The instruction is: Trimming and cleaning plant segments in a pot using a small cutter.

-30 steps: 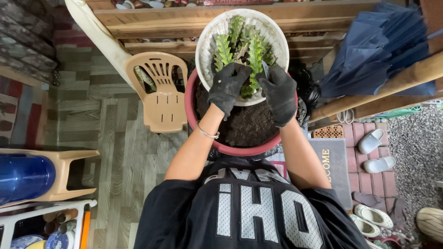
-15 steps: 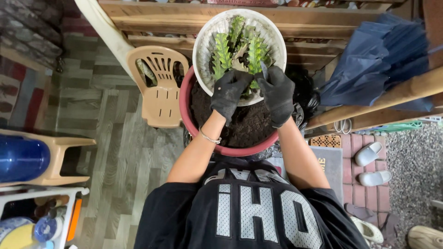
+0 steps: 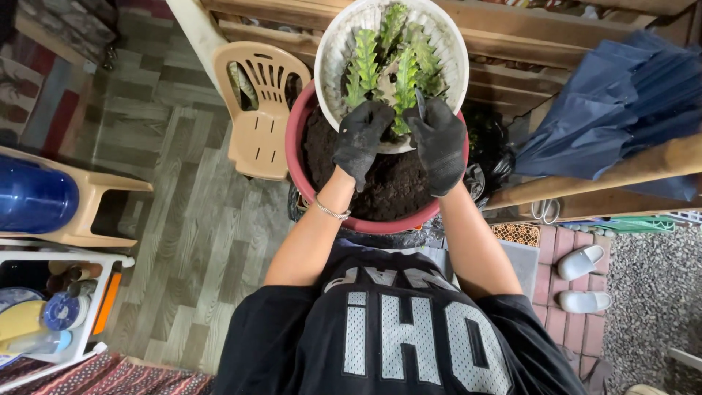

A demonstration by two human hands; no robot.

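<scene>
Gloved left hand (image 3: 360,139) grips the cactus (image 3: 395,66) base while right hand (image 3: 437,143) pinches a thin tool (image 3: 420,104) in the white pot (image 3: 329,51); loosening it seemingly demands care.

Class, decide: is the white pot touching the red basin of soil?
Touching. The head view shows the white pot lying over the red basin's far rim, with no gap where they overlap.

White pot (image 3: 333,51) tilted on red soil-filled basin (image 3: 294,146); green spiky succulent (image 3: 395,62) inside.
</scene>
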